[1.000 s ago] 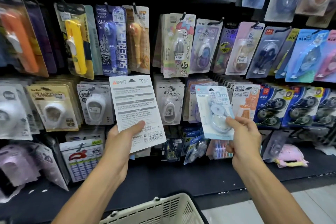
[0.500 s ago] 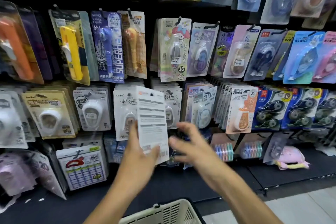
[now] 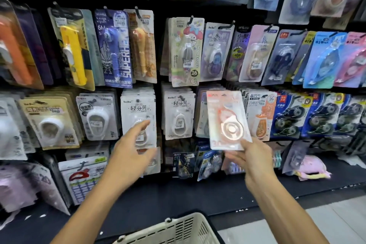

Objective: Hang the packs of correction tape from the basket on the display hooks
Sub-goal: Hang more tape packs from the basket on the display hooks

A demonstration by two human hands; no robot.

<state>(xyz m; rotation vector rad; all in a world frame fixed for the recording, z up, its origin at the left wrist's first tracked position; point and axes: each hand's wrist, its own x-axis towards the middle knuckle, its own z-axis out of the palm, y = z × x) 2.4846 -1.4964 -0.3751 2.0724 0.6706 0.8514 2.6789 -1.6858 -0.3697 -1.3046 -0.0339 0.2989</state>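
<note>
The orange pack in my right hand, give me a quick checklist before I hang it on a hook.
1. Grip: right hand pinches the orange pack at its bottom edge: ok.
2. Pack orientation: upright, front facing out, slightly tilted: ok.
3. Hang hole at the pack's top: blurred, cannot tell.
4. Target hook: none visibly lined up with the pack; it hangs in front of the middle row: not ok.
5. Left hand: empty, fingers extended toward a white pack on the display, free to steady the row: ok.
6. Basket: below, between the arms; contents hidden: cannot tell.
</note>
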